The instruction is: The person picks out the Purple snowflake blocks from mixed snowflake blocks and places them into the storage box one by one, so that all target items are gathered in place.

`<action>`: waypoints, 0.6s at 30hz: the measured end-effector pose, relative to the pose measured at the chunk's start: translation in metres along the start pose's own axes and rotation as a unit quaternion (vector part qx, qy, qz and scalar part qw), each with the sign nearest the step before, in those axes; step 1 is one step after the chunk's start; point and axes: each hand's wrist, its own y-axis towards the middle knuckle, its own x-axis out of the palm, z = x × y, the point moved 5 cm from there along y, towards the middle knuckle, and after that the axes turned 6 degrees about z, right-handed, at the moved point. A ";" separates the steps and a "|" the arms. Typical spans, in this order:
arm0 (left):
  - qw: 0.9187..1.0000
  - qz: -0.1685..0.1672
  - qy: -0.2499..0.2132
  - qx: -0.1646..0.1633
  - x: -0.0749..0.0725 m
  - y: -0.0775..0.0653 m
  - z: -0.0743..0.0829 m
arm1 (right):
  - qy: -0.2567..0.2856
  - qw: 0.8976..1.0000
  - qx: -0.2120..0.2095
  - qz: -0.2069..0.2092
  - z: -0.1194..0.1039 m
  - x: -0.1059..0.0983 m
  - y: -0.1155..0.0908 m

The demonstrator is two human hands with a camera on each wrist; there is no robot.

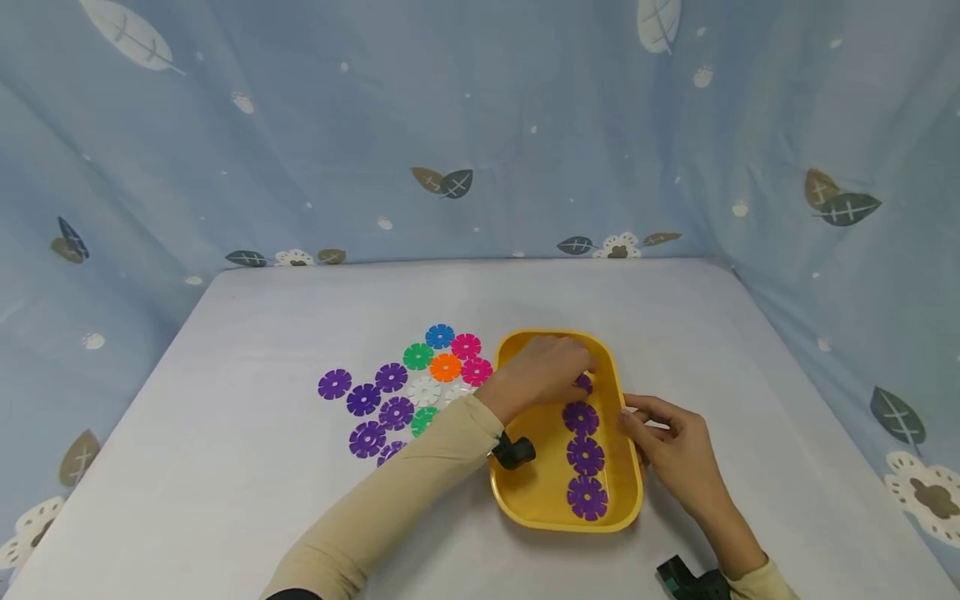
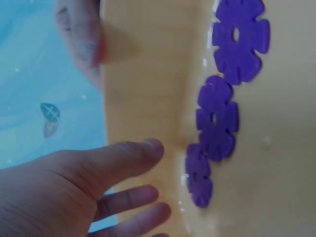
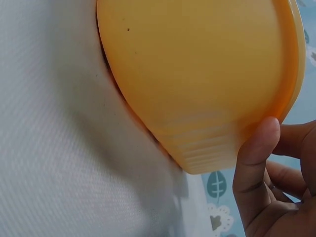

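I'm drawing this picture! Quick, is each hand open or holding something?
Left hand: open, with nothing seen in its fingers.
Right hand: holding the yellow tray by its side edge.

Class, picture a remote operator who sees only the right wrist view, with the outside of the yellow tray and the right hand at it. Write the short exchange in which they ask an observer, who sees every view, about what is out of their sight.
Operator: I see the right hand at the yellow tray, but only the outside. What lies in it?
Observer: A row of purple flower-shaped discs, along the side where the right hand is.
Operator: And where is the left hand? It isn't in my picture.
Observer: The head view shows it reaching into the tray, by the far end of that row.
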 end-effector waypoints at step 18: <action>0.997 0.047 -0.050 0.025 -0.036 -0.032 0.013 | 0.004 1.000 0.001 -0.002 -0.002 -0.002 -0.001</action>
